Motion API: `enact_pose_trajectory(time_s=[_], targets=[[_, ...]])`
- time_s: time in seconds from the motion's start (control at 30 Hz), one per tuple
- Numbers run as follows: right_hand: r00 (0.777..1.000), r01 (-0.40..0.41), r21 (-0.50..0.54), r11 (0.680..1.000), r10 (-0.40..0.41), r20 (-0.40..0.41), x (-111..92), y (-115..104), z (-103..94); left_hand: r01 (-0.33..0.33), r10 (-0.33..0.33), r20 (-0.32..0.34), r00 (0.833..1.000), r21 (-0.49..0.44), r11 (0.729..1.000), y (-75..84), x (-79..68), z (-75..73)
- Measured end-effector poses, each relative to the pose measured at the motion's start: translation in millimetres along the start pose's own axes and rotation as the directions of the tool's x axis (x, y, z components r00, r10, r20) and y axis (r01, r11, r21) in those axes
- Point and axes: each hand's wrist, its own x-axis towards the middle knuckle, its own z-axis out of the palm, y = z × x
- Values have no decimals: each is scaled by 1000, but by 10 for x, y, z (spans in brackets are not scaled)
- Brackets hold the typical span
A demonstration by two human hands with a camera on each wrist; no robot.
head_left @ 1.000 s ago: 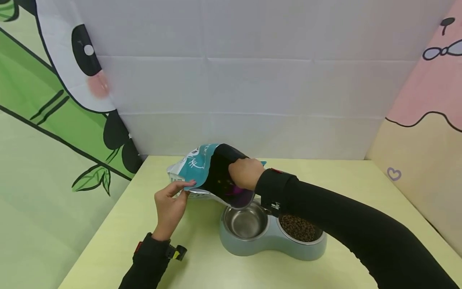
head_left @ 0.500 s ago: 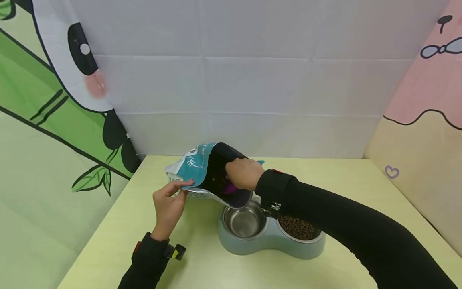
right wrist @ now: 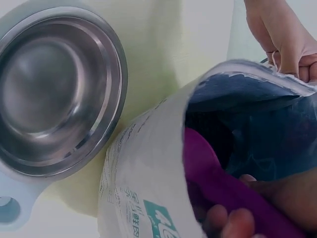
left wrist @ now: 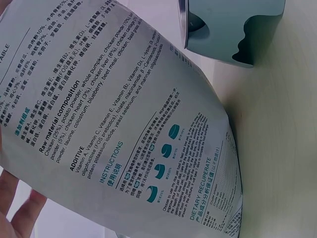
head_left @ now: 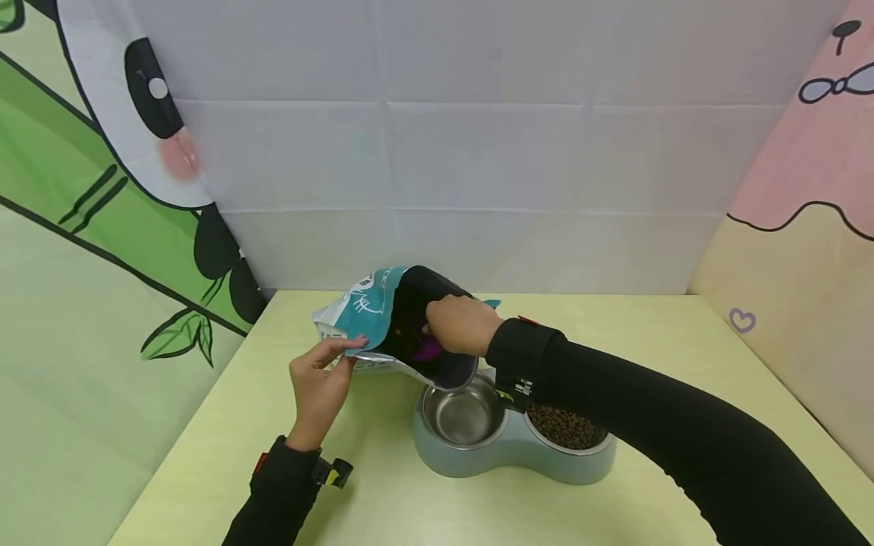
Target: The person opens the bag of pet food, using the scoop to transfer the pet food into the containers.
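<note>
A teal-and-white pet food bag [head_left: 369, 312] leans with its wide mouth toward the right, its dark inside showing. My left hand [head_left: 319, 393] pinches the lower edge of that mouth between thumb and fingers. Reaching into the opening, my right hand [head_left: 460, 326] holds a purple scoop [right wrist: 225, 187] by its handle. The scoop's head is partly hidden behind the bag wall, and what it carries does not show. Printed feeding text covers the bag's side [left wrist: 124, 124] in the left wrist view.
A blue-grey double feeder [head_left: 519, 462] stands on the pale yellow table [head_left: 403, 516] just in front of the bag. Its left steel bowl [head_left: 464, 417] is bare; brown kibble [head_left: 563, 429] fills the right one, partly under my right forearm. Cartoon-printed walls surround the table.
My right hand and the purple scoop have shifted slightly left, further into the bag. My left hand keeps its pinch on the bag edge. The view has moved a little.
</note>
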Motion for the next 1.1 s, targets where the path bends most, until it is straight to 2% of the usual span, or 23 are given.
enact_pose_trajectory(time_s=[0.17, 0.4, 0.7, 0.83, 0.97, 1.1], targets=[[1000, -14, 63, 998, 15, -5, 1, 10, -11, -11, 11, -3, 1000, 1, 1000, 21, 4, 2], [1000, 8, 158, 987, -6, -17, -18, 20, -20, -14, 14, -13, 1000, 10, 1000, -230, -29, 29], [999, 20, 221, 975, -13, -34, 11, 31, 25, -8, 8, -17, 1000, 0, 1000, -270, -52, 26], [1000, 2, 269, 963, 3, -17, 12, 36, 75, -3, 3, -12, 1000, 7, 1000, -223, -51, 19], [1000, -6, 291, 957, 10, -15, 11, 48, 81, -20, 20, -8, 1000, 17, 1000, -65, -20, 6], [1000, -9, 319, 948, 11, -6, 10, 63, 55, -7, 7, 0, 1000, 34, 999, 53, 2, -6]])
